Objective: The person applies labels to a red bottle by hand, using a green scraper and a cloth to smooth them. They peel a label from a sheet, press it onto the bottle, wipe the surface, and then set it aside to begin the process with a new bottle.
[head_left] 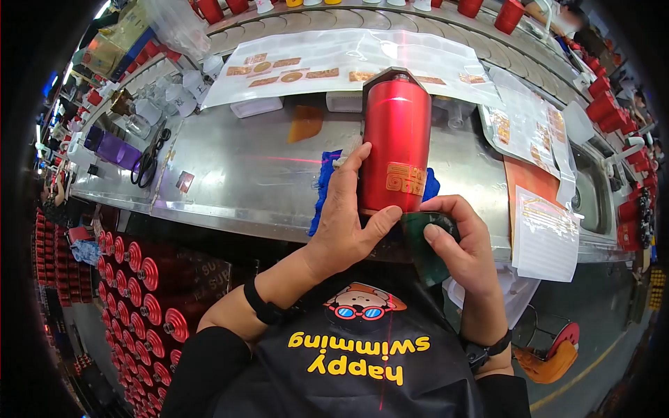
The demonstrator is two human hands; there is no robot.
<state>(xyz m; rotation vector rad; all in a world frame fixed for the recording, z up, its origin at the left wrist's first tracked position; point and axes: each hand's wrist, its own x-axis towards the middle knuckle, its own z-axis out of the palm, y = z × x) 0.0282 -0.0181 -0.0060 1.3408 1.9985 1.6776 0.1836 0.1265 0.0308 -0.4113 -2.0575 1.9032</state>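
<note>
Holding the red cup (396, 143) steady above the desk (244, 174), the left hand (348, 223) wraps its side while the right hand (463, 244) pinches a dark green piece (421, 240) by its bottom.

Left of your bottle (396, 143): bare steel table (237, 174) | beyond: sticker sheets (313, 66), trays (256, 106) | far left: scissors (148, 164)

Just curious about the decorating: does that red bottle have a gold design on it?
Yes, the red bottle carries a gold label near its lower end, beside the left hand.
</note>
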